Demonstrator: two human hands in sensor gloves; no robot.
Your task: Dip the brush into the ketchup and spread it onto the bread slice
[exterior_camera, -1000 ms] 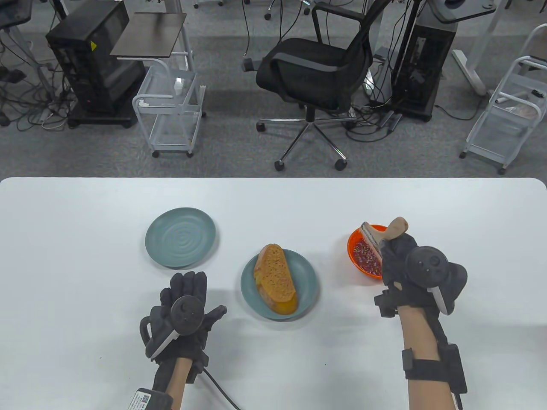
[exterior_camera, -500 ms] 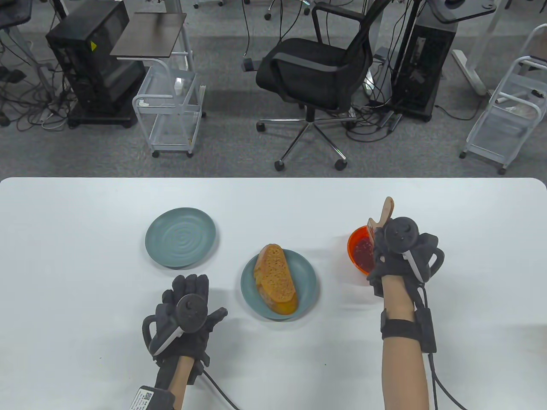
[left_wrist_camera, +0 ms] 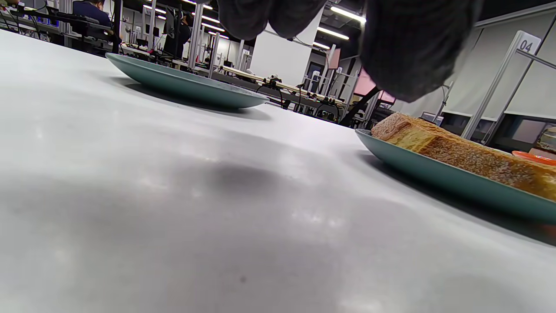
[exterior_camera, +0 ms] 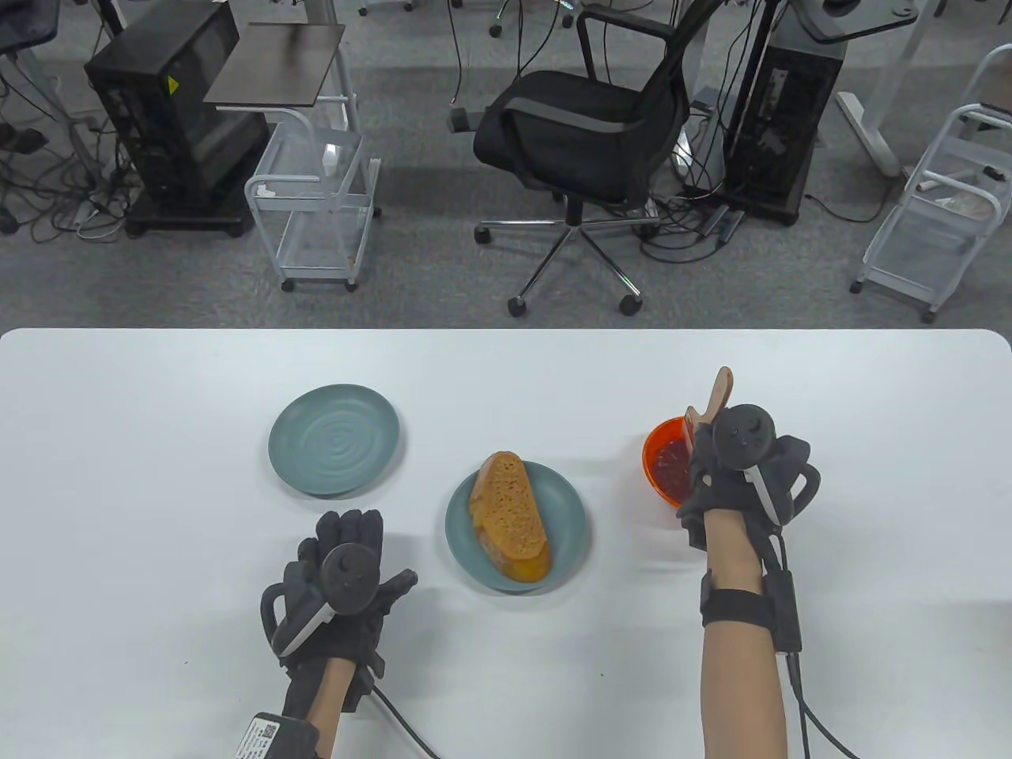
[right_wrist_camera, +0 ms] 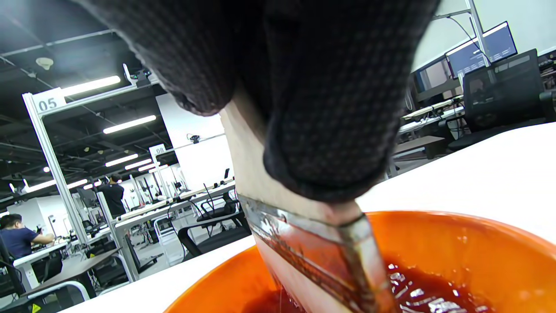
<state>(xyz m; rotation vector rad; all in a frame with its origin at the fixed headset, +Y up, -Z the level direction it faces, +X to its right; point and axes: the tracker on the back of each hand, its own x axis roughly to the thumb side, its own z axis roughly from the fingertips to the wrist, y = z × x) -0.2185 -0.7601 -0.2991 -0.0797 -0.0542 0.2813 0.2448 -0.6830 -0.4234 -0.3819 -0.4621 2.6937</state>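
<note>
My right hand (exterior_camera: 731, 466) grips a wooden-handled brush (exterior_camera: 718, 391) upright over the orange bowl (exterior_camera: 656, 447) of red ketchup (exterior_camera: 674, 465). In the right wrist view the brush's metal band (right_wrist_camera: 312, 256) and bristles are down in the ketchup (right_wrist_camera: 430, 291). The bread slice (exterior_camera: 510, 514) lies on a teal plate (exterior_camera: 573, 522) in the middle of the table. My left hand (exterior_camera: 344, 569) rests flat on the table left of that plate, holding nothing. The left wrist view shows the bread (left_wrist_camera: 460, 154) on its plate (left_wrist_camera: 434, 176).
An empty teal plate (exterior_camera: 334, 439) sits at the back left of the table, and it also shows in the left wrist view (left_wrist_camera: 186, 82). Beyond the table's far edge stand an office chair (exterior_camera: 585, 134) and wire carts (exterior_camera: 316, 198).
My right hand turned the brush from tilted above the bowl to upright and lowered its bristles into the ketchup. The left hand has stayed put.
</note>
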